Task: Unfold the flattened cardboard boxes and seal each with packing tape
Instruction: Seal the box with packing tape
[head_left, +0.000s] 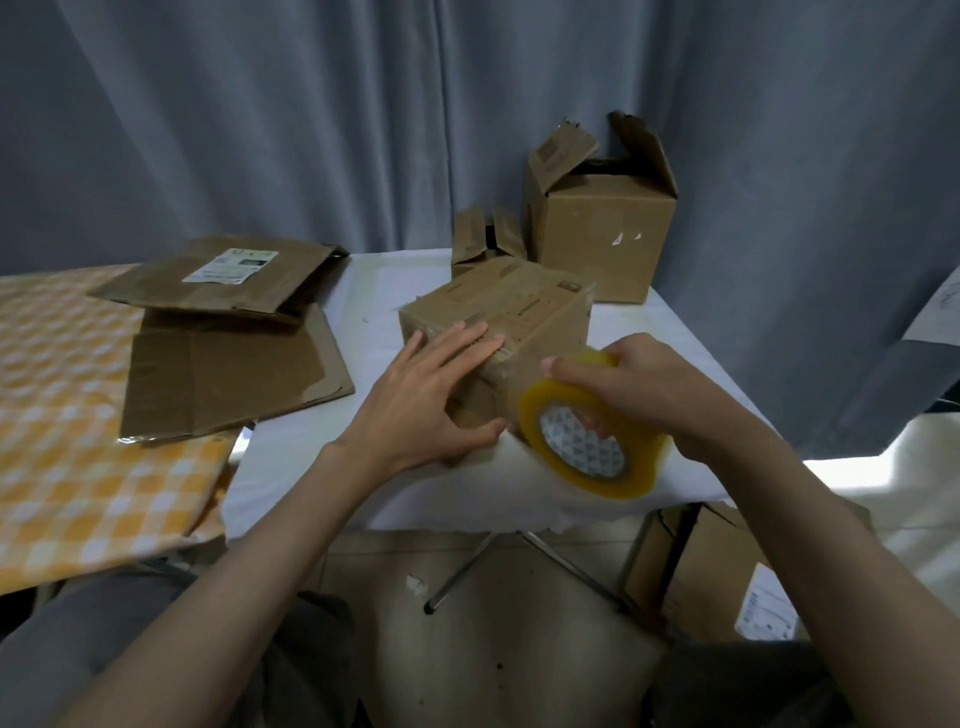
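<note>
So the box being sealed (498, 332) sits on the white-covered table (311, 467), right under the left hand (415, 395). That hand lies flat on it with fingers straight and spread over the near top edge, thumb down against the front face, pressing rather than gripping. Just to the right of it, the right hand (639, 395) is wrapped around the tape roll (587, 436), fingers curled over the rim and through the core, with the roll tilted against the box's near right corner.

My guess is the box is light and empty, so it'll slide on the cloth unless that flat palm keeps it pinned. Corrugated cardboard is stiff along the panels but gives at the flaps, so pressing near the seam makes sense. It looks worn, creased and scuffed, with old tape patches.

The roll is a glossy, yellowish translucent ring with a patterned paper core, probably slick on the outside, so hooking through the core is the safer hold.

Left of the left hand, flattened boxes (228, 353) lie stacked, thin and floppy, the upper one bearing a white label. Beyond the hands stands an opened box (597, 228) with flaps up, and a smaller one (483, 244) next to it.
</note>
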